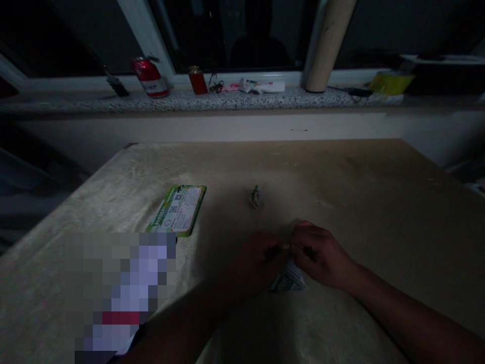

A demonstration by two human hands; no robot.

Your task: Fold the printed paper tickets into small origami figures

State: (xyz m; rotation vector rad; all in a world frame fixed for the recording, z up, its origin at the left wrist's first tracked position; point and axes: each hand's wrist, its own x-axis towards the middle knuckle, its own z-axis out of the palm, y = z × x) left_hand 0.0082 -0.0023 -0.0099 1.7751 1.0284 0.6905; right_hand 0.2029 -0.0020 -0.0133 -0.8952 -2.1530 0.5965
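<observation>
Both forearms (397, 304) extend from the lower edge over the table (364, 192). The left hand (259, 263) and the right hand (320, 253) meet near the centre, fingers drawn in narrow, pinching the top of a printed piece (288, 281) between them; its wider end points toward the camera. Shadow hides the exact finger contact.

Progress: the printed piece is in hand; handling appears under way, not complete. Whether it is open or sealed cannot be told. A small crumpled piece (256, 197) rests apart, beyond the hands. A green-edged card (180, 210) lies to the left, clear of both hands.

Surface: tan, mottled, darkest around the hands. Pixelation masks the near left area.

Room: dim. A dark window (257, 30) stands behind a speckled sill (227, 104), which bears a red can (150, 78), a small red bottle (197, 81) and a cardboard tube (329, 48).
</observation>
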